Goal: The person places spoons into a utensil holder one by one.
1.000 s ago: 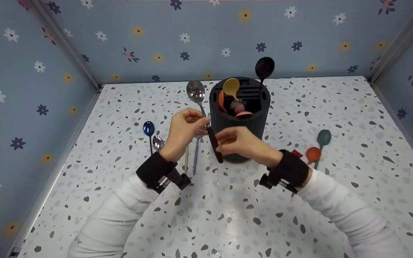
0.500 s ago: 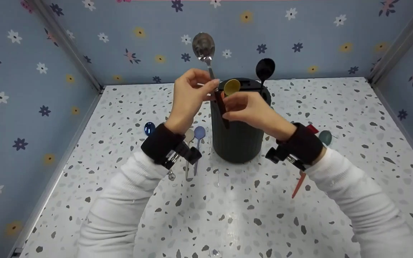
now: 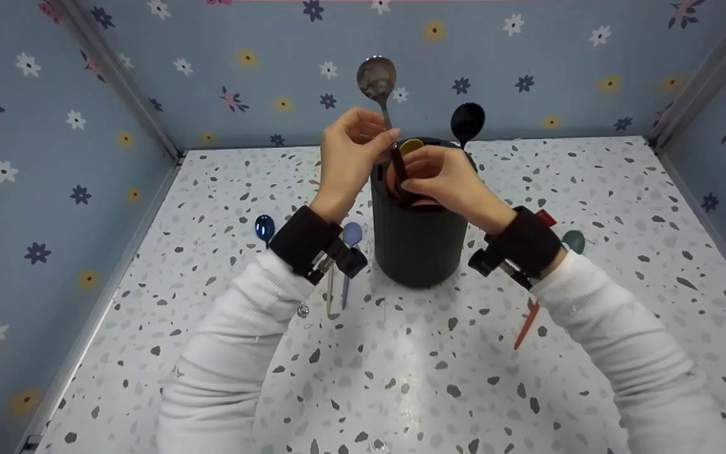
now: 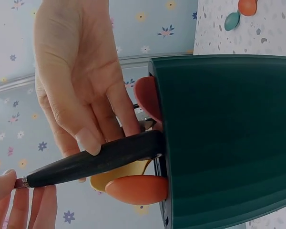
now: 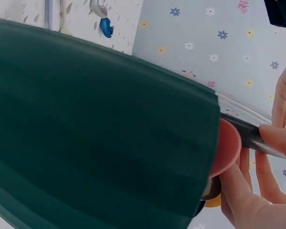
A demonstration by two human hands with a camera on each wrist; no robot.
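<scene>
Your left hand (image 3: pixel 351 150) and right hand (image 3: pixel 450 178) both pinch the dark-handled metal spoon (image 3: pixel 378 87). Its long axis slants, glossy bowl (image 3: pixel 376 74) up, handle (image 4: pixel 76 168) down into the dark-green ribbed cylinder (image 3: pixel 420 246).

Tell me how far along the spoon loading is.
Looks done: the black spoon, yellow utensil and pink utensil are in the dark holder. In hand: a metal spoon, pinched by the left hand and right hand, its handle at the holder's top. Apparently remaining: at least the blue spoon, purple spoon and green spoon on the speckled table.
</scene>
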